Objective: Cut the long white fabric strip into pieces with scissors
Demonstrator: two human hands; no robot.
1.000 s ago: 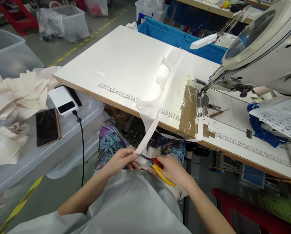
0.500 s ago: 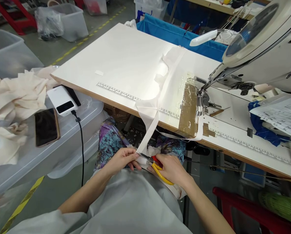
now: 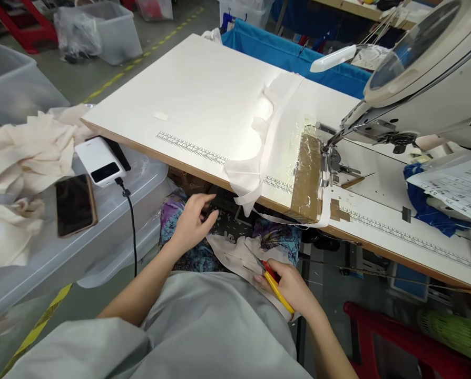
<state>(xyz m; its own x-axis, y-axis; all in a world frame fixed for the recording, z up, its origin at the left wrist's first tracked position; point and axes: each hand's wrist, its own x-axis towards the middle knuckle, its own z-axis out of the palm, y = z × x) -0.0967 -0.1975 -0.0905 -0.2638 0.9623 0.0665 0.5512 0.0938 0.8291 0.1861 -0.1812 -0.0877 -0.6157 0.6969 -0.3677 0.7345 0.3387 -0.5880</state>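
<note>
Here's my left grip (image 3: 192, 223), wide, thumb and forefinger standing well apart over my lap, just short of the near edge of the worktop (image 3: 180, 89)! Across from it, my right grip (image 3: 288, 289) is wrapped round the scissors (image 3: 277, 292), yellow and red handles in hand, blades pointing forward and leftward over a pale, crumpled piece of cloth (image 3: 229, 255) spread across my lap; whether steel touches fabric there, I can't tell. And up on the worktop lies the long cloth strip (image 3: 277, 118), pale, wavy along its left side, running from the far edge right down to the front, where its end spills over the rim and hangs to the right of my left grip! It crosses the printed ruler marks (image 3: 192, 148), and to its right sits the brown taped block (image 3: 306, 179), close by the metal parts of the sewing machine (image 3: 437, 89) leaning in from the right. Out left, a phone (image 3: 76, 205) and a white power bank (image 3: 101, 160), black cable (image 3: 134, 237) plugged in, lie near each other on a clear plastic box (image 3: 144, 173), beside a heap of cream fabric (image 3: 26, 158).
</note>
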